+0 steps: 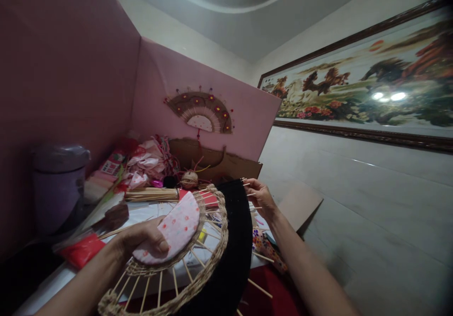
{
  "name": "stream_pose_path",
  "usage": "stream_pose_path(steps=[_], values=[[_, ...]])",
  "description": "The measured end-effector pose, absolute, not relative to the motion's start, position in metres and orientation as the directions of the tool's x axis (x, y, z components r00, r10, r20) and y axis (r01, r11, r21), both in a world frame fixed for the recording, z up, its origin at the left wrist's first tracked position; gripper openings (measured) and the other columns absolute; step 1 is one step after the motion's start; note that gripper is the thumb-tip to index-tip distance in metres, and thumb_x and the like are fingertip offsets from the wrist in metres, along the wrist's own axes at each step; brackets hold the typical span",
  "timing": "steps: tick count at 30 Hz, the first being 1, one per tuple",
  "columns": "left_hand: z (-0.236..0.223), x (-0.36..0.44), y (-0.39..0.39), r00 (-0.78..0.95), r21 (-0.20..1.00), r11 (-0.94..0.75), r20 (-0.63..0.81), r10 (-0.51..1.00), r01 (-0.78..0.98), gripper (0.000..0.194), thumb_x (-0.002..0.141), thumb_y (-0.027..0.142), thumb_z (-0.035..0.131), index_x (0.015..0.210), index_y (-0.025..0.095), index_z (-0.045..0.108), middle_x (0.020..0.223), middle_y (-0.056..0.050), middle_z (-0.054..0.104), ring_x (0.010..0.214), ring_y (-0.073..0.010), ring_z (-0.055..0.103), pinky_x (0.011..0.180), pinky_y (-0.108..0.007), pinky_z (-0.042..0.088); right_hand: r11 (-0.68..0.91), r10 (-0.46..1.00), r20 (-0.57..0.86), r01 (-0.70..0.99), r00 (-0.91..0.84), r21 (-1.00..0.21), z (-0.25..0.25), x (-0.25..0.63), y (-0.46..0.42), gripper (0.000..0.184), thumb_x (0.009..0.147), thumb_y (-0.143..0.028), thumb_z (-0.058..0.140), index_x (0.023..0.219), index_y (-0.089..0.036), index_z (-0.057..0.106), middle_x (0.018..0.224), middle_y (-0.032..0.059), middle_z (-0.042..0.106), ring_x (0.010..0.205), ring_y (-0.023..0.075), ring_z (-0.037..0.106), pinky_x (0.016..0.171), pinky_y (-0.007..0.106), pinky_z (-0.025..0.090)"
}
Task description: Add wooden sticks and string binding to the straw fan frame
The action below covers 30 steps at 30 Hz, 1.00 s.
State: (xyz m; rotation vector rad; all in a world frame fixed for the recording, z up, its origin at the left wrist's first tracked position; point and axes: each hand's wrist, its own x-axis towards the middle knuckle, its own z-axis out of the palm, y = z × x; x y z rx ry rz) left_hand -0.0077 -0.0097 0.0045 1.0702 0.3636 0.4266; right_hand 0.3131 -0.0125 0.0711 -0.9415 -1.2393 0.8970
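Note:
Tilted in front of me is a handmade fan [238, 231] with thin wooden sticks, a braided twine band and a wide black outer band. Its inner half-round is covered in pale pink cloth with red dots. My left hand [150, 238] is closed on this cloth part, thumb on top and the other fingers hidden behind. At the far upper end of the black band, my right hand [260, 197] pinches the edge around the protruding stick tips. The fan's lower end runs out of view.
A finished-looking fan [201, 110] hangs on the pink board [152, 89]. Behind my hands lie a bundle of sticks [152, 194], a twine ball [189, 179] and crumpled pink cloth [146, 160]. A purple container [60, 188] stands left, and a red packet [79, 252] lies near my left forearm.

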Motion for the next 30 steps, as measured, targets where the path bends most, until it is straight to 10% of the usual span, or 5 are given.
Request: stream_pose_path(steps=[30], values=[[0.0041,-0.0056,-0.0124,0.830,0.894,0.414,-0.094,0.550,-0.173,0.046,0.038,0.006,0.061,0.084,0.008,0.068,0.065,-0.007,0.068,0.054,-0.0177,0.060,0.045,-0.021,0.043,0.419,0.901,0.424,0.074,0.093,-0.905,0.0710,0.3105,-0.0162,0.016,0.057,-0.026,0.070,0.071,-0.018,0.068,0.074,0.0040,0.064,0.054,0.0104,0.049,0.043,0.021,0.031]])
